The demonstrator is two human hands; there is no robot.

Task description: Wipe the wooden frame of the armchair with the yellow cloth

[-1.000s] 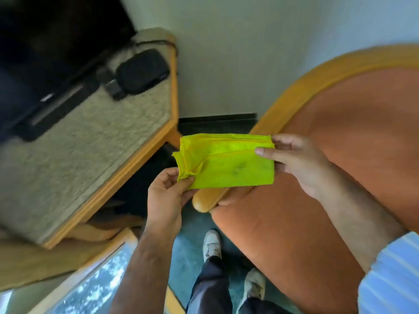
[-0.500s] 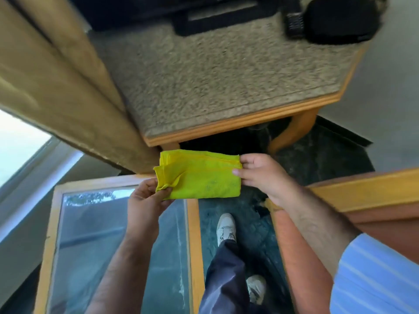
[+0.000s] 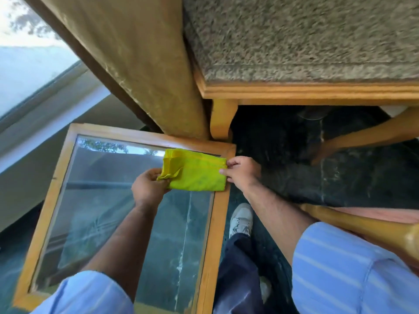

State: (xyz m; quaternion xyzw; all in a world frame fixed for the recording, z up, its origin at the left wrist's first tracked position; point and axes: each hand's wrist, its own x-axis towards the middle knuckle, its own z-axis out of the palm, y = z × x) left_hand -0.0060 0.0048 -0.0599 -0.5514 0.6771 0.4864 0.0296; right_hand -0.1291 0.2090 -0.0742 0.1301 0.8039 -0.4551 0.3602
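Left: low glass-topped table with a light wooden frame (image 3: 218,214). Left hand (image 3: 148,189) pinches the bunched left end of the folded bright yellow cloth (image 3: 196,172), fingers clamped on it. Cloth is held in the air over the table's far right corner. Right hand (image 3: 242,171) grips the cloth's right edge, fingertips closed on it. Far right, low: curved wooden frame of the orange armchair (image 3: 362,230), well apart from the cloth.
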